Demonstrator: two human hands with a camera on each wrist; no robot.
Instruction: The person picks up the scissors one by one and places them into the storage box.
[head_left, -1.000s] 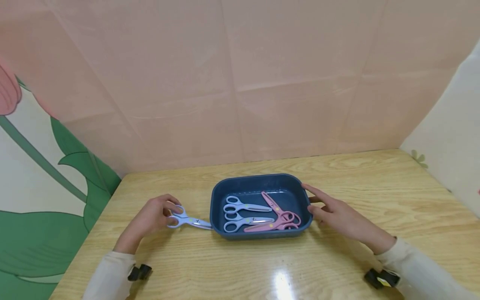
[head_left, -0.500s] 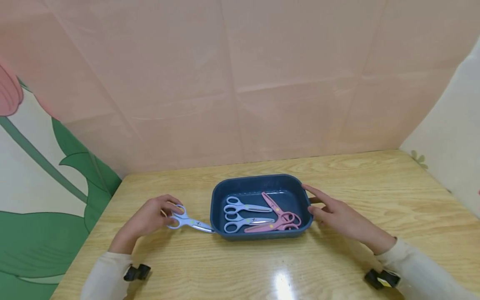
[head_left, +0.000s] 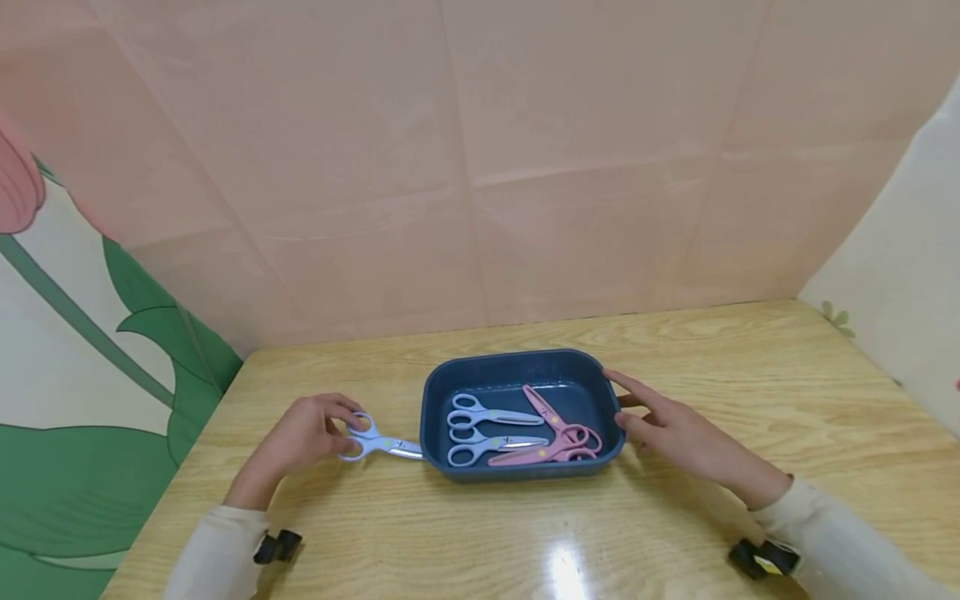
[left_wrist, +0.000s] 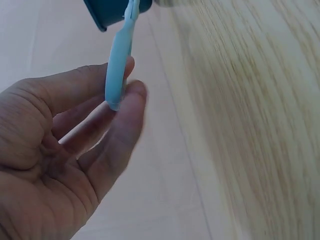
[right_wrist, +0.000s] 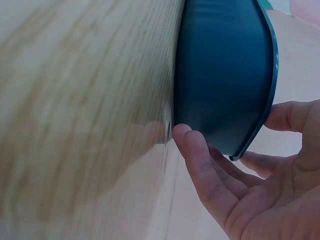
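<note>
My left hand point(head_left: 307, 437) pinches light-blue scissors point(head_left: 384, 444) by their finger loops, between thumb and fingers. The blades point right, and their tip meets the left end of a dark-blue rectangular bin point(head_left: 517, 474) in the head view. In the left wrist view the scissors' handle point(left_wrist: 117, 67) shows edge-on between the fingertips. At the bin's other end, my right hand point(head_left: 678, 433) touches the outer wall with extended thumb and fingers. Lying inside are two light-blue pairs of scissors point(head_left: 510, 416) on the left and two crossed pink pairs point(head_left: 528, 454) on the right.
The bin stands on a wood-grain table point(head_left: 480, 533) with a glossy reflection near its front. A pink sheet point(head_left: 480, 167) hangs behind, and a panel with green leaves point(head_left: 67, 483) stands at the left. Both sleeves carry small black devices point(head_left: 277, 547).
The scissors in my left hand have shifted slightly; their tip swung from the bin's front left corner back to its left end. The right hand and bin stay put.
</note>
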